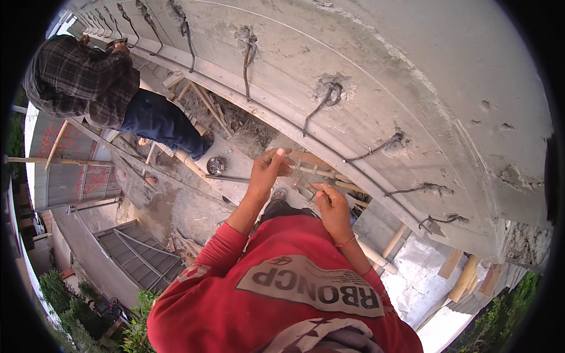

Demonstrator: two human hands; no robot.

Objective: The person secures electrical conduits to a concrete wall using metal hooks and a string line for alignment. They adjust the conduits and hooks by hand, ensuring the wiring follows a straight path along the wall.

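Note:
My left hand is raised in front of my red shirt, its fingertips pinched together. My right hand is a little lower and to the right, thumb and forefinger closed. Between them runs a thin, bent wire, faint against the ground; its ends are hard to make out. Both hands are apart from the concrete wall. Out of that wall stick several bent steel bars, among them a looped one and a straighter one. A long steel rod lies along the wall's foot, by the bars' lower ends.
At the far left a person in a plaid shirt and jeans works at the same wall. A small round container with dark contents stands on the walkway, beside a dark bar. Wooden poles and a drop lie below the wall.

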